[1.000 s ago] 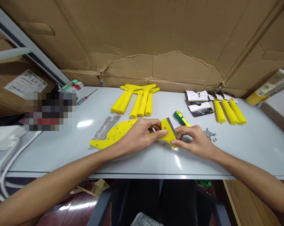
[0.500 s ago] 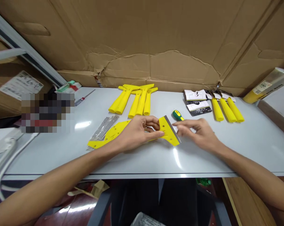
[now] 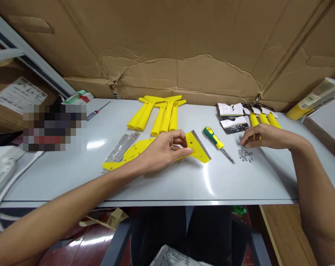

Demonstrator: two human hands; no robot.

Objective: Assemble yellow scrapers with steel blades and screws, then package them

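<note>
My left hand (image 3: 167, 149) grips a yellow scraper head (image 3: 196, 147) with a metal blade along its right edge. Over a small pile of screws (image 3: 245, 155) at the right, my right hand (image 3: 257, 136) has its fingers bent together at the tips; whether they hold a screw is too small to tell. A green and yellow screwdriver (image 3: 214, 138) lies between the hands. Left of my left hand are flat yellow plates (image 3: 135, 149) and metal blades (image 3: 124, 146), partly under my forearm.
Several yellow handles (image 3: 167, 116) lie at the back centre. Packaging cards (image 3: 232, 120) and yellow-handled scrapers (image 3: 263, 118) are at the back right. Another screwdriver (image 3: 97, 112) lies at the back left. Cardboard (image 3: 184, 44) stands behind the table.
My right hand has moved right, from beside the blade to the screws, uncovering the green and yellow screwdriver. My left hand still holds the scraper head.
</note>
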